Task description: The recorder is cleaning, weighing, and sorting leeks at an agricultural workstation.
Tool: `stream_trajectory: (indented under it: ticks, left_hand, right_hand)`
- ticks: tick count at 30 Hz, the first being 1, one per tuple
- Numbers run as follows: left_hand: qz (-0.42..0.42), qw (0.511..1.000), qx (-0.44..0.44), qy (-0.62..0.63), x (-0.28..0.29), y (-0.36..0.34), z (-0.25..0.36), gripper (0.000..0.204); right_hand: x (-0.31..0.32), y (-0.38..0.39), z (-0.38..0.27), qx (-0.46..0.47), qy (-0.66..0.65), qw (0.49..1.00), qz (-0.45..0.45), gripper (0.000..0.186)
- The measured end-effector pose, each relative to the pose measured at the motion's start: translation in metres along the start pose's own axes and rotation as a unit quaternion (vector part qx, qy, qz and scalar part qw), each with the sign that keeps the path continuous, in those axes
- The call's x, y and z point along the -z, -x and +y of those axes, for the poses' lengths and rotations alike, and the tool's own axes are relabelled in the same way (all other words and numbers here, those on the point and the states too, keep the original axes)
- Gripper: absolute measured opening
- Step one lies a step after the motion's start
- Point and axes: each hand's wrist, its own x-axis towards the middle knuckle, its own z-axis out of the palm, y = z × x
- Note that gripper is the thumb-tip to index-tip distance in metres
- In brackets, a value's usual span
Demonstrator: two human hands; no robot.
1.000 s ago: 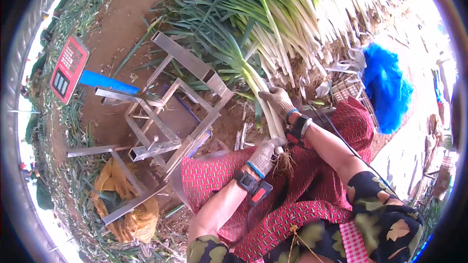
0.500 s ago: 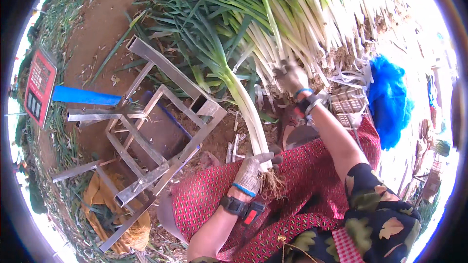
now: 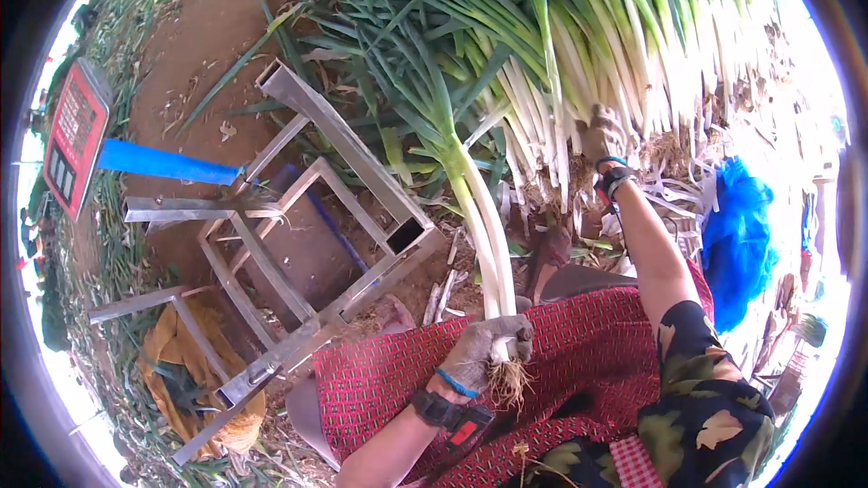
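My gloved left hand point(image 3: 479, 348) grips two or three long leek stalks point(image 3: 488, 239) near their rooted base, over a red patterned cloth point(image 3: 588, 352) on my lap. Their green leaves fan up toward the back. My gloved right hand point(image 3: 604, 134) is up among the white stalks of the big leek pile point(image 3: 646, 72), its fingers curled; what they hold, if anything, is hidden.
A metal frame stand point(image 3: 344, 154) lies at the left, with a red scale display point(image 3: 74, 136) on a blue post point(image 3: 167, 161) and an orange sack point(image 3: 163, 398) by it. Blue netting point(image 3: 737, 244) is at the right; loose leaves litter the ground.
My right hand has let go of the held leeks and moved up and right into the pile. My left hand still holds them, now a little lower in the picture.
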Motion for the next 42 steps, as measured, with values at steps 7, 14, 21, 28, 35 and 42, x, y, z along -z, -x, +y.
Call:
stream_trajectory:
  ticks: [7,14,21,28,35,42]
  left_hand:
    - [0.007,0.999,-0.005,0.031,-0.003,0.003,-0.005,0.019]
    - [0.032,0.998,0.011,-0.043,0.006,0.002,-0.005,0.021]
    - [0.027,0.998,0.001,-0.055,-0.001,-0.008,-0.009,0.02]
    - [0.041,0.998,0.012,-0.044,0.005,-0.012,-0.013,0.022]
    - [0.021,1.0,0.001,-0.02,0.009,-0.017,-0.013,0.024]
    - [-0.012,0.996,-0.083,-0.014,0.007,-0.034,-0.014,0.021]
  right_hand:
    - [-0.046,-0.01,-0.042,-0.058,-0.04,0.994,-0.086,0.05]
    - [-0.02,-0.025,-0.003,0.045,-0.025,0.998,-0.023,0.038]
    - [0.014,-0.055,0.084,0.067,-0.024,0.992,0.103,0.04]
    - [-0.02,-0.002,0.021,0.041,0.105,0.993,-0.03,0.036]
    - [0.005,-0.015,0.009,0.021,0.023,0.988,-0.15,0.045]
    - [0.048,0.063,-0.032,0.172,-0.333,0.843,-0.386,0.033]
